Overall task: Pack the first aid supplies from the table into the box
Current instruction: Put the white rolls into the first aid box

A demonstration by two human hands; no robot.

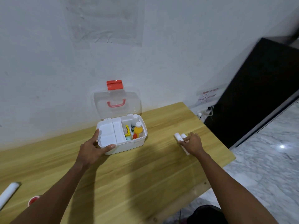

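Observation:
A white first aid box (129,145) stands open on the wooden table (145,175), its clear lid (117,102) with red latch and handle leaning back toward the wall. Inside, a white tray (110,132) fills the left part. The right part holds an orange bottle (138,129), a white bottle (134,121), a yellow packet and small items. My left hand (93,147) grips the box's front left corner. My right hand (191,143) lies on two white bandage rolls (178,136) to the right of the box, fingers curled over them.
A white roll (8,194) and a red-rimmed object (33,199) lie at the table's near left edge. A black cabinet (258,94) stands to the right, with a wall socket and cables (205,112) beside it. Marble floor lies beyond the table's right edge.

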